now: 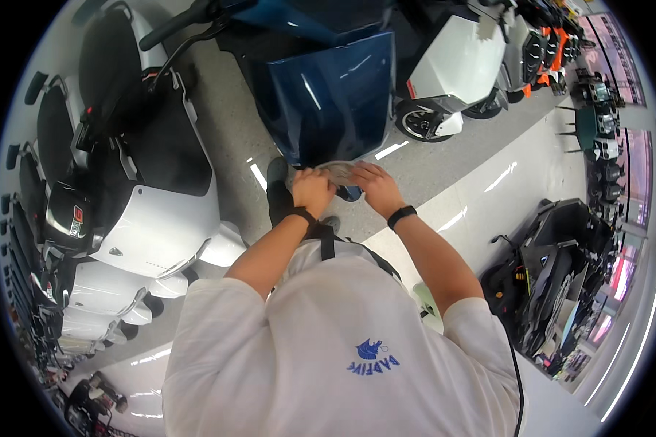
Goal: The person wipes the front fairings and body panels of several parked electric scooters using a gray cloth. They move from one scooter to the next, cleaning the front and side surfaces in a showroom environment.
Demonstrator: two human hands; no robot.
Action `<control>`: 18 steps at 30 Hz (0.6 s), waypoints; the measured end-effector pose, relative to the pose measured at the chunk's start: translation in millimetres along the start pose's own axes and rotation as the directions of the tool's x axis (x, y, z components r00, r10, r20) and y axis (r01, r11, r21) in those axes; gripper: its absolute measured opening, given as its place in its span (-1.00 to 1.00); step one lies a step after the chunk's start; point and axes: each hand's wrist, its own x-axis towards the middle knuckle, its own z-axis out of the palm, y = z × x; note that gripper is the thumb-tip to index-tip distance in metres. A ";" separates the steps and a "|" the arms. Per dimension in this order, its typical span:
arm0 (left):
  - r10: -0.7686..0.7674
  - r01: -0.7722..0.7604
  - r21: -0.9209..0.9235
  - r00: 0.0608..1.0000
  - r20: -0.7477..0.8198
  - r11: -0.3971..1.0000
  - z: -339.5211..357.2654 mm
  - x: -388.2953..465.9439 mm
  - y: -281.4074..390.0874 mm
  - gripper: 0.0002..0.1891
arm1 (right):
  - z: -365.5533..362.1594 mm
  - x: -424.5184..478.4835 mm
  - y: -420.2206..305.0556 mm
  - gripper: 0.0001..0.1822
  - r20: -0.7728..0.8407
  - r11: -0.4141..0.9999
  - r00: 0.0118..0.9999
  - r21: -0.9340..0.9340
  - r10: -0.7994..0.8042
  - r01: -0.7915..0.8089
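Note:
Both my hands are in front of my waist, with a crumpled greyish cloth (340, 171) stretched between them. My left hand (312, 191) grips one end with bent fingers, and a dark band circles that wrist. At the other end, my right hand (379, 189) holds the cloth, with a black watch (402, 216) on its wrist. Just beyond them stands a dark blue scooter (331, 101), its glossy front panel facing me. Whether the cloth touches the scooter's lower edge cannot be told. My fingertips are partly hidden by the folds.
A white scooter (153, 232) with a black panel stands close on my left, others lined up behind it. Another white scooter (454, 65) is to the right of the blue one. Dark scooters (546, 273) stand farther right. Grey and pale tiled floor (448, 164) runs between.

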 end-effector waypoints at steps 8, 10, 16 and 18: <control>0.216 -0.224 0.058 0.796 -0.566 0.973 -113.0 21.9 22.5 -0.22 | -87.2 98.9 -14.2 -0.57 -0.331 0.969 0.919 0.049 -0.214 0.243; 0.297 -0.266 0.141 0.757 -0.582 0.954 -147.2 59.5 6.5 -0.20 | -128.0 135.9 -22.1 -0.50 -0.396 0.962 0.881 -0.021 -0.259 0.274; 0.555 -0.453 0.328 0.737 -0.386 0.829 -217.4 138.2 -16.7 -0.21 | -144.8 197.4 4.6 -0.54 -0.418 0.933 0.846 -0.277 -0.330 0.228; 0.624 -0.546 0.310 0.729 -0.282 0.778 -215.2 154.6 -27.7 -0.22 | -132.6 196.0 15.3 -0.57 -0.367 0.901 0.864 -0.387 -0.345 0.196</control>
